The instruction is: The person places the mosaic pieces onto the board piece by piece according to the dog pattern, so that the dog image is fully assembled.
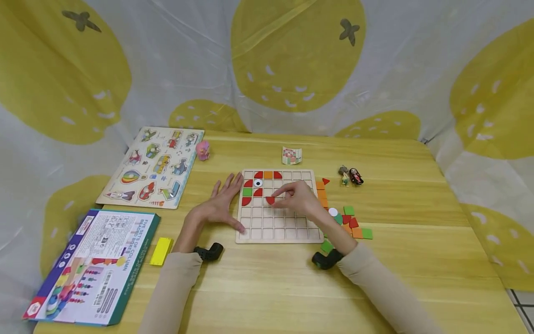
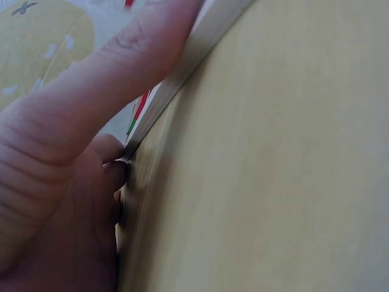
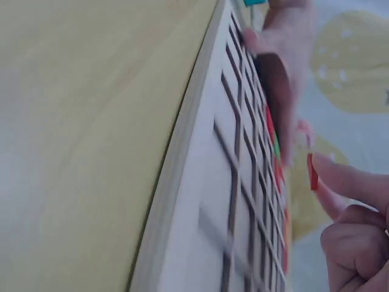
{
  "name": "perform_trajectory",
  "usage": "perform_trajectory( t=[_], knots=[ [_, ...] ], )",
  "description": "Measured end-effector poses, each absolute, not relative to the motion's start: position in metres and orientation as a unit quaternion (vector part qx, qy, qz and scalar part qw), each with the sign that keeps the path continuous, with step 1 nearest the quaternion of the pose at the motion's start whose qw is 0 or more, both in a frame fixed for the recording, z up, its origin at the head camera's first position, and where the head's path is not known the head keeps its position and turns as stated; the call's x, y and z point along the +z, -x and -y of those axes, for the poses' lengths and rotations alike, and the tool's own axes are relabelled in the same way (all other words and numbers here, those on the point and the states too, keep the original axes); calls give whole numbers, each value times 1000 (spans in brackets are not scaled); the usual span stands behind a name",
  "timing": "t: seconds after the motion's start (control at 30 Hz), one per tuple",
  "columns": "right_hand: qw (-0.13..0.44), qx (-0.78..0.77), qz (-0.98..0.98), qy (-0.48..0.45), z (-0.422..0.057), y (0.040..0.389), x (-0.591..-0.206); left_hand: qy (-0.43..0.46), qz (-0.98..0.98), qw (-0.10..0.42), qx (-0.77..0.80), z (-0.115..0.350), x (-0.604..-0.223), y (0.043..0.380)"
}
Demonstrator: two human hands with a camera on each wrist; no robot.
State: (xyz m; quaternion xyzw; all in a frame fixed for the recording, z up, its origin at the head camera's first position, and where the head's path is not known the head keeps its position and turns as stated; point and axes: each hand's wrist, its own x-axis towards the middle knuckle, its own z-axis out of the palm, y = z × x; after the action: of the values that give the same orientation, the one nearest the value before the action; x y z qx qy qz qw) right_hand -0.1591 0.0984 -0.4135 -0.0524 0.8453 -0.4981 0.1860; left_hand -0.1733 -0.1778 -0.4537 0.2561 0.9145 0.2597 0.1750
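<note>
A square wooden grid board point(image 1: 280, 234) lies flat on the table in the head view. Its upper left cells hold red quarter-round tiles point(image 1: 246, 202), an orange tile point(image 1: 268, 175), a green tile point(image 1: 247, 191) and a white eye tile point(image 1: 258, 183). My left hand point(image 1: 218, 206) rests along the board's left edge, fingers spread, with the thumb at the lower left corner. Thumb and forefinger of my right hand point(image 1: 301, 199) pinch a red quarter-round tile point(image 1: 270, 200) over the middle of the grid. From the right wrist, that tile point(image 3: 312, 172) shows edge-on, above the board's surface.
Loose tiles point(image 1: 354, 222) lie right of the board, partly behind my right forearm. A small pattern card point(image 1: 291, 156) is beyond it, with small figurines point(image 1: 356, 176) farther right. On the left are a picture puzzle point(image 1: 142, 174), a pink toy point(image 1: 202, 150), a box point(image 1: 96, 264) and a yellow block point(image 1: 161, 251).
</note>
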Motion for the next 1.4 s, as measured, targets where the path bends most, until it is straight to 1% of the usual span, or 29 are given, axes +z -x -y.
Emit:
perform_trajectory(
  t=[0.1,0.23,0.4,0.77,0.87,1.0,1.13,1.2,1.33,1.4],
  knots=[
    [169,-484,-857,55,-69,166,-422,-257,-914,174,261,175,-453,174],
    [149,-455,-877,50,-56,172,-428,-259,-913,173,263,172,-452,174],
    [138,-455,-878,48,-57,174,-430,-254,-915,174,261,171,-452,176],
    [151,-451,-878,55,-66,174,-428,-262,-911,174,266,173,-454,174],
    [149,-450,-877,74,-84,172,-422,-261,-912,175,263,173,-454,173],
    [136,-457,-875,83,-132,168,-412,-261,-912,171,266,174,-454,172],
    [125,-454,-881,52,-183,163,-411,-262,-911,170,268,176,-455,172],
    [136,-458,-878,34,-201,162,-414,-262,-912,170,266,177,-456,173],
    [160,-466,-870,9,-218,165,-422,-262,-913,167,264,178,-456,174],
    [160,-474,-866,-7,-220,168,-426,-264,-912,168,265,178,-456,174]
  ],
)
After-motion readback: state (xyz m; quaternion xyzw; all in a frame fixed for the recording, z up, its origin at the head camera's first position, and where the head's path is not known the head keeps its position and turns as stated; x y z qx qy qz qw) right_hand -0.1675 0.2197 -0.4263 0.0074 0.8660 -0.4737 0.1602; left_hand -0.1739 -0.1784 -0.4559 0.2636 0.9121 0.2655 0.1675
